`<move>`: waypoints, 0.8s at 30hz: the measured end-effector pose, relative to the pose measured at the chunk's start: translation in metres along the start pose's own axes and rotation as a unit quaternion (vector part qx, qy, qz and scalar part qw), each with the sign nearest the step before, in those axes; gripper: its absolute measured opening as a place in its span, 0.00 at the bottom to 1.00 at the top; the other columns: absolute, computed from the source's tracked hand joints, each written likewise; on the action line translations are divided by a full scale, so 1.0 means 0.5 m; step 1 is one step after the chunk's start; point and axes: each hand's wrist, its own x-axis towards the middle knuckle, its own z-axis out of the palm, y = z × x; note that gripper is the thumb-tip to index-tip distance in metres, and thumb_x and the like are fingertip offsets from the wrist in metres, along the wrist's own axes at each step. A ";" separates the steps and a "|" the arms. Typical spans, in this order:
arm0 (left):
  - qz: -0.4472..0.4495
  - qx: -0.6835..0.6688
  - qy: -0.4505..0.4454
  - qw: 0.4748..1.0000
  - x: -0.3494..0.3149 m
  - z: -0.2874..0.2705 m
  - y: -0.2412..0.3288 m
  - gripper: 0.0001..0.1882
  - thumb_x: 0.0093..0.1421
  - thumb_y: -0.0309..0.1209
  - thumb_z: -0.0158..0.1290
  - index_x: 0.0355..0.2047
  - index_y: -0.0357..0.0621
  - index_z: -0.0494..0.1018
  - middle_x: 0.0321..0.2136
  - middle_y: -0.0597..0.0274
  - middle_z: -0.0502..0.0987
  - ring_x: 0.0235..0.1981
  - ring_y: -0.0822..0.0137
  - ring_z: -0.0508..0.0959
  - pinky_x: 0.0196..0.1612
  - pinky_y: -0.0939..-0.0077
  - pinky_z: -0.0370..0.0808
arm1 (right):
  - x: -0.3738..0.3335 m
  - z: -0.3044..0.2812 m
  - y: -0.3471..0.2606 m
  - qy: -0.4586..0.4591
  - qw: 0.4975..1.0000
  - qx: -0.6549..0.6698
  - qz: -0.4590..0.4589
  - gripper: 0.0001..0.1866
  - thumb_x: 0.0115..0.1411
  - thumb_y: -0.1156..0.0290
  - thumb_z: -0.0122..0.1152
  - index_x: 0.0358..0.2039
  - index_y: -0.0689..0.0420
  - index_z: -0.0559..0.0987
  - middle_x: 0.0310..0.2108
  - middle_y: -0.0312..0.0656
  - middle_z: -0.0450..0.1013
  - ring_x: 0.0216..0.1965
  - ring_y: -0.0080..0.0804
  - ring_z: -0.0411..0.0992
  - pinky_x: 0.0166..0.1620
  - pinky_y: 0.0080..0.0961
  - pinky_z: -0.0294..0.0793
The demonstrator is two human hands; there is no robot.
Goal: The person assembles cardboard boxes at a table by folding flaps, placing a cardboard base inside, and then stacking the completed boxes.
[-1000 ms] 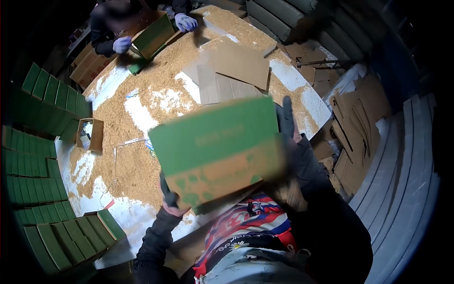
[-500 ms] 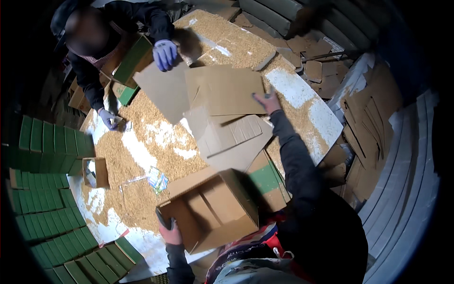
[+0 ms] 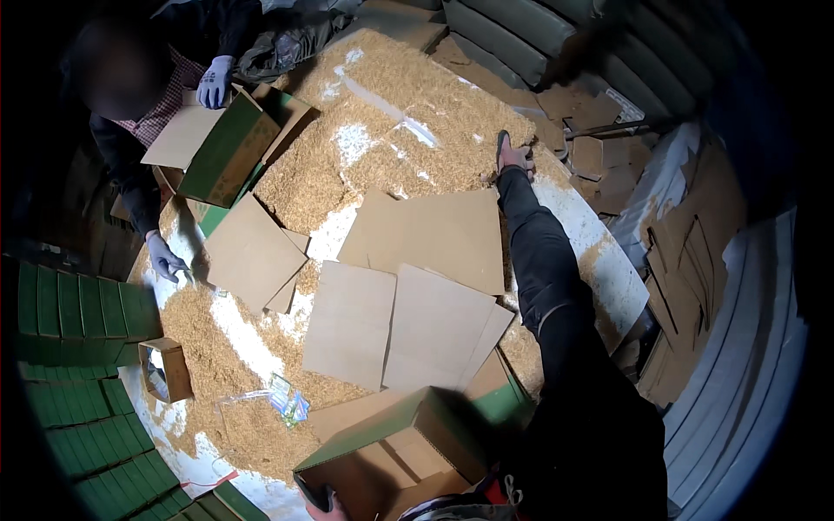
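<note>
My left hand (image 3: pixel 323 505) grips the near left edge of an open cardboard box (image 3: pixel 382 473), brown inside and green outside, at the table's near side. My right arm stretches far across the table. At the far right edge of a grain-like heap (image 3: pixel 417 82), my right hand (image 3: pixel 516 158) has its fingers curled. A dark piece shows at its fingers, but I cannot tell what it is. Between my hands lie loose flat cardboard sheets: a large brown one (image 3: pixel 434 234), greyer ones (image 3: pixel 347 321) nearer me and another sheet (image 3: pixel 254 252) at the left.
Across the table a person in grey gloves has one hand (image 3: pixel 215 82) at a green carton (image 3: pixel 228 152), the other (image 3: pixel 163 259) low over the table. Green boxes (image 3: pixel 78 304) are stacked at left, beside a small open box (image 3: pixel 165 369). Cardboard scraps (image 3: pixel 695 269) lie at right.
My right hand has left the cardboard sheets and reached farther to the heap's edge. The sheets now lie spread apart. The other person's hand has moved from a sheet to the green carton.
</note>
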 end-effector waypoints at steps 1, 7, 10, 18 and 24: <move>0.006 -0.007 -0.009 1.000 0.014 0.010 0.006 0.33 0.58 0.31 0.45 0.59 0.38 0.42 0.60 0.51 0.46 0.60 0.58 0.48 0.59 0.66 0.48 | 0.055 0.015 0.001 0.013 1.000 0.001 -0.001 0.47 0.46 0.34 0.44 0.56 0.60 0.53 0.53 0.61 0.52 0.55 0.55 0.50 0.55 0.38 0.50; 0.027 -0.012 -0.011 0.999 0.028 0.026 -0.007 0.33 0.58 0.32 0.45 0.59 0.39 0.42 0.60 0.51 0.46 0.60 0.58 0.47 0.60 0.67 0.47 | 0.100 -0.028 -0.134 0.033 0.913 0.393 -0.106 0.43 0.45 0.58 0.60 0.57 0.59 0.50 0.54 0.59 0.53 0.52 0.50 0.57 0.50 0.32 0.61; 0.057 -0.045 0.037 0.997 0.031 0.030 -0.036 0.32 0.53 0.25 0.47 0.57 0.37 0.48 0.54 0.49 0.56 0.54 0.59 0.57 0.55 0.69 0.55 | 0.042 -0.141 -0.179 -0.032 0.861 0.487 -0.146 0.42 0.44 0.72 0.63 0.57 0.65 0.51 0.54 0.54 0.55 0.50 0.39 0.62 0.50 0.26 0.62; 0.131 0.007 -0.004 0.991 0.104 0.056 0.054 0.33 0.50 0.27 0.50 0.56 0.41 0.52 0.43 0.41 0.69 0.43 0.48 0.71 0.45 0.65 0.68 | -0.352 -0.411 -0.084 -0.489 0.711 0.396 -0.313 0.20 0.59 0.68 0.41 0.51 0.63 0.63 0.49 0.48 0.64 0.49 0.39 0.64 0.51 0.33 0.64; 0.117 -0.014 -0.006 0.993 0.144 0.090 0.051 0.28 0.54 0.41 0.47 0.53 0.44 0.58 0.38 0.45 0.71 0.38 0.50 0.72 0.42 0.65 0.68 | -0.775 -0.476 0.189 -0.562 0.709 0.213 -0.369 0.20 0.61 0.69 0.40 0.51 0.66 0.64 0.52 0.43 0.61 0.53 0.27 0.57 0.56 0.21 0.52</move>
